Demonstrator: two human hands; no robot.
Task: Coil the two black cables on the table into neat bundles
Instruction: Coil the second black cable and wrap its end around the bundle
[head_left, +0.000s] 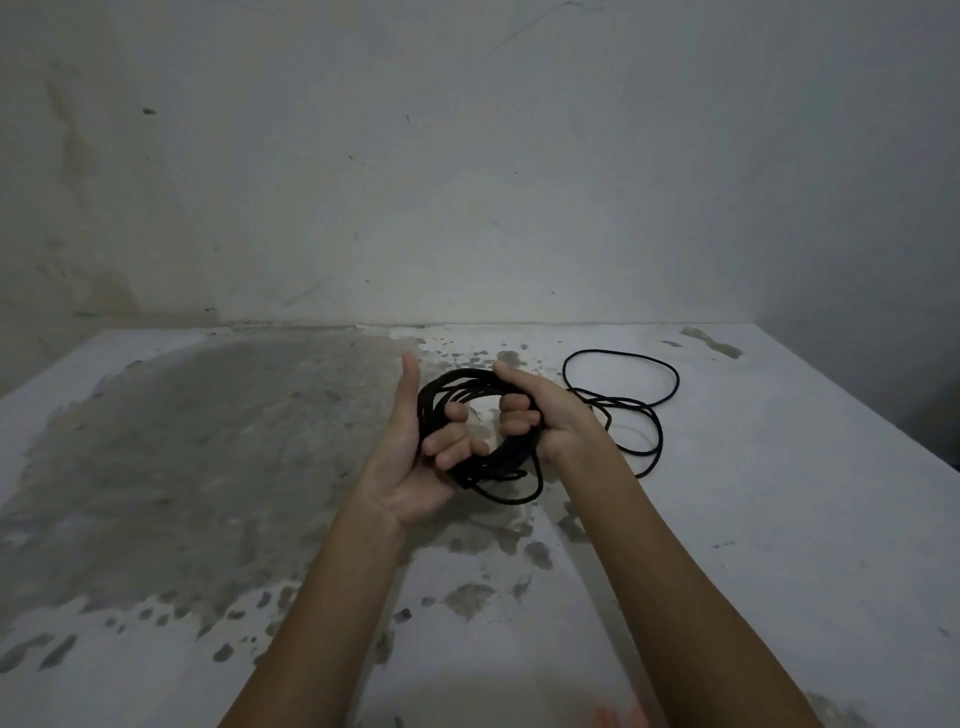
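Both hands are raised over a stained white table, gripping a coiled cable wound into a rough black ring. The left hand curls its fingers through the ring, thumb upright, and the right hand clenches the opposite side. We see a loose cable lying in open loops on the table just beside the right hand (any join is hidden).

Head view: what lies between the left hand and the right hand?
The coiled black cable fills the gap in the head view: the left hand grips one side, the right hand the other. Its open middle shows table.
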